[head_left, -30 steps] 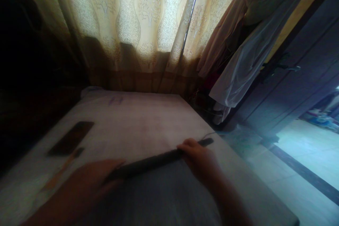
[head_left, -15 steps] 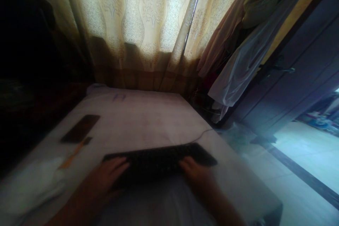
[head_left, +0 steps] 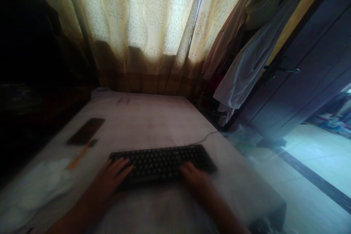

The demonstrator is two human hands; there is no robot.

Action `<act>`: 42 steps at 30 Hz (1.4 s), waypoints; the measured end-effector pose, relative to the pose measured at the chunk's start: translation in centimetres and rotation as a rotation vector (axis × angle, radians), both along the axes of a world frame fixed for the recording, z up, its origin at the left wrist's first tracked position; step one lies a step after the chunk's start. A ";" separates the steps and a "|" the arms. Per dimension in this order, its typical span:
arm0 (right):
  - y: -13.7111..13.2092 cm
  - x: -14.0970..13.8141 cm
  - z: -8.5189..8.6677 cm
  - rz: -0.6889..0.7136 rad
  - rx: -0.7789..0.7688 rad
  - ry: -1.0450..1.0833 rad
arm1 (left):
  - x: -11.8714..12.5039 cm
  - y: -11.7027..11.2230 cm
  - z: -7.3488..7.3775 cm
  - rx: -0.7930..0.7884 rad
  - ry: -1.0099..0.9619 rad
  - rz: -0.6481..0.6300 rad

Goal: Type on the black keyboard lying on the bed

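Note:
A black keyboard [head_left: 164, 161] lies flat on the pale cloth-covered table [head_left: 148, 124], keys up, its thin cable [head_left: 205, 137] running off to the right. My left hand [head_left: 112, 179] rests on its left end with the fingers stretched over the keys. My right hand [head_left: 193, 179] lies on the right part of the keyboard, fingers curled over its near edge.
A dark phone [head_left: 86, 131] lies at the table's left, with an orange-handled tool [head_left: 79, 155] just before it and a white crumpled cloth [head_left: 35, 186] nearer me. Patterned curtains [head_left: 148, 25] hang behind. Clothes [head_left: 246, 65] hang at right beside a dark door [head_left: 309, 76].
The keyboard, held on edge a second ago, has been turned flat with its keys up and set down on the table. Both hands now rest on it.

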State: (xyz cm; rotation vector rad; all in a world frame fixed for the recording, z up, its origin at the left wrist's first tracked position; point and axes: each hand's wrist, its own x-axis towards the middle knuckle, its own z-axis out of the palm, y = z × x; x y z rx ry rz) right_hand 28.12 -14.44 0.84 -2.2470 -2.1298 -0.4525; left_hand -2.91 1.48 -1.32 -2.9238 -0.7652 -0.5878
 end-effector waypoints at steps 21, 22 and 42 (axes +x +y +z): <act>3.0 4.9 0.7 -0.123 0.305 0.521 | 0.2 1.3 1.0 -0.259 -0.331 0.464; 2.5 4.7 0.8 -0.098 0.274 0.498 | 0.2 1.1 1.6 -0.294 -0.337 0.482; 1.9 3.7 2.7 0.012 -0.103 0.238 | 0.1 1.0 0.8 -0.437 -0.337 0.582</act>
